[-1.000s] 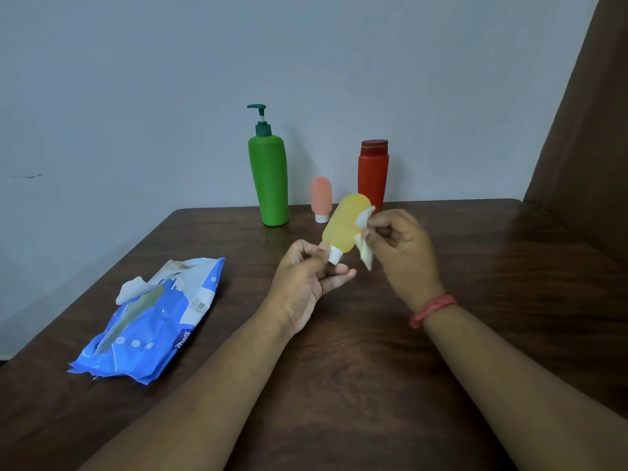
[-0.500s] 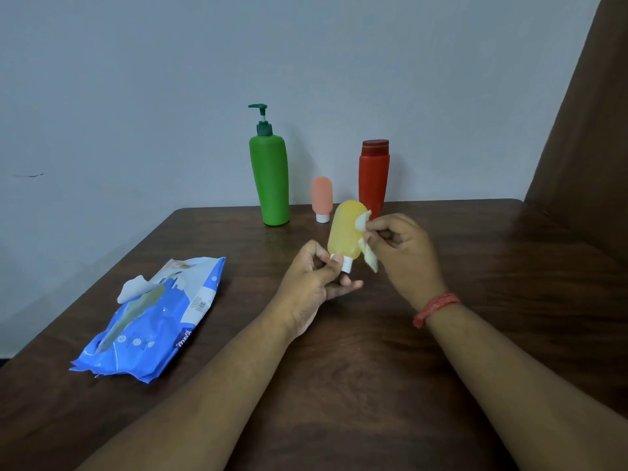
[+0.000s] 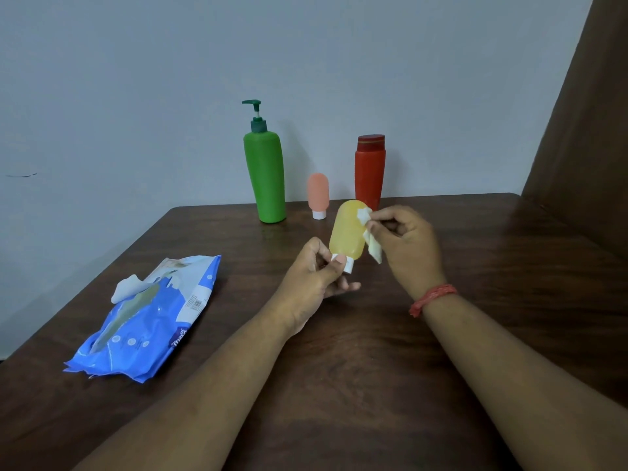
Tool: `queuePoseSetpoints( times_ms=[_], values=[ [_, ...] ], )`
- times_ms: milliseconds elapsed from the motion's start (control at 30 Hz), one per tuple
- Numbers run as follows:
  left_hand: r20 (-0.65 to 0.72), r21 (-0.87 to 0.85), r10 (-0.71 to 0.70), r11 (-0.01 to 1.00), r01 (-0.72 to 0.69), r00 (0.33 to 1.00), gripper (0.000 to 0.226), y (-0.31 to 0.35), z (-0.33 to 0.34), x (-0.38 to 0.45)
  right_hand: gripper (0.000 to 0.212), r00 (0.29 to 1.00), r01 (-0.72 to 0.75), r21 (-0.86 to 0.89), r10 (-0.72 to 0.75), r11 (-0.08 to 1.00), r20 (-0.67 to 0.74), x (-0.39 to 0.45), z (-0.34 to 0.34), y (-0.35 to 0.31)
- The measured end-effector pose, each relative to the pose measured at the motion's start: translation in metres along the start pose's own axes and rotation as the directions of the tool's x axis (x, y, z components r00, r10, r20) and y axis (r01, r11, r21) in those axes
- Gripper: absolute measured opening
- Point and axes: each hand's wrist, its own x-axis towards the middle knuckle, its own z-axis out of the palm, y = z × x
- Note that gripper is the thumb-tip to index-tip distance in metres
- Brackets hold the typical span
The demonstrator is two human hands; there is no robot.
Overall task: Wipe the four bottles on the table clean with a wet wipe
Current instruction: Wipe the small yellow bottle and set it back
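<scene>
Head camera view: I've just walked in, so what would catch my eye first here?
Probably the yellow bottle held cap-down above the table's middle: the left hand pinches its white cap while the right hand presses a wet wipe to its side. Behind stand a green pump bottle, a small peach bottle and a red bottle; a blue wipe pack lies at left.

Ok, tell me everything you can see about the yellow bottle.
The yellow bottle is small, translucent and soft-looking, with a rounded end and a white cap. It is held above the table, cap down, tilted slightly. The left hand pinches it at the cap; the right hand presses a white wet wipe against its upper right side.
</scene>
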Motion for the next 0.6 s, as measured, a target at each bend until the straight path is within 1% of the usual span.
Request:
queuePoseSetpoints(
  times_ms=[100, 167, 233, 267, 333, 367, 433, 533, 567, 600],
  values=[
    [0.008, 0.044, 0.007, 0.999, -0.007, 1.0, 0.023, 0.0, 0.0, -0.001, 0.02, 0.999, -0.047, 0.015, 0.047, 0.999, -0.005, -0.001, -0.002, 0.002],
    [-0.043, 0.015, 0.027, 1.0, -0.026, 0.999, 0.021, 0.0, 0.0, -0.001, 0.024, 0.998, -0.038, 0.041, 0.036, 0.998, 0.056, -0.006, 0.003, -0.001],
    [-0.114, -0.044, 0.041, 0.998, -0.047, 0.993, 0.019, 0.001, -0.003, -0.001, 0.031, 0.99, 0.015, 0.03, -0.019, 0.999, 0.138, -0.011, 0.01, -0.003],
    [-0.144, -0.066, 0.042, 0.996, -0.052, 0.989, 0.018, 0.001, -0.005, 0.0, 0.029, 0.983, 0.048, -0.004, -0.047, 0.999, 0.176, -0.014, 0.013, -0.005],
    [-0.176, -0.076, 0.037, 0.996, -0.051, 0.984, 0.018, 0.001, -0.008, 0.001, 0.017, 0.973, 0.104, -0.059, -0.089, 0.993, 0.213, -0.018, 0.017, -0.007],
    [-0.18, -0.067, 0.033, 0.997, -0.046, 0.983, 0.018, 0.002, -0.008, 0.002, 0.013, 0.971, 0.121, -0.071, -0.103, 0.99, 0.214, -0.019, 0.018, -0.008],
    [-0.16, -0.037, 0.025, 0.999, -0.031, 0.987, 0.019, 0.003, -0.005, 0.001, 0.014, 0.978, 0.134, -0.087, -0.117, 0.987, 0.175, -0.016, 0.015, -0.008],
    [-0.095, 0.041, 0.018, 0.999, -0.014, 0.995, 0.02, 0.004, 0.001, -0.001, 0.019, 0.996, 0.081, -0.053, -0.079, 0.995, 0.035, -0.009, 0.008, -0.006],
    [-0.091, 0.051, 0.021, 0.999, -0.017, 0.996, 0.02, 0.003, 0.003, -0.001, 0.02, 0.998, 0.065, -0.042, -0.064, 0.997, 0.026, -0.008, 0.006, -0.006],
    [-0.106, 0.044, 0.026, 0.999, -0.021, 0.994, 0.02, 0.003, 0.003, -0.001, 0.021, 0.997, 0.06, -0.038, -0.058, 0.997, 0.049, -0.009, 0.006, -0.007]
  ],
)
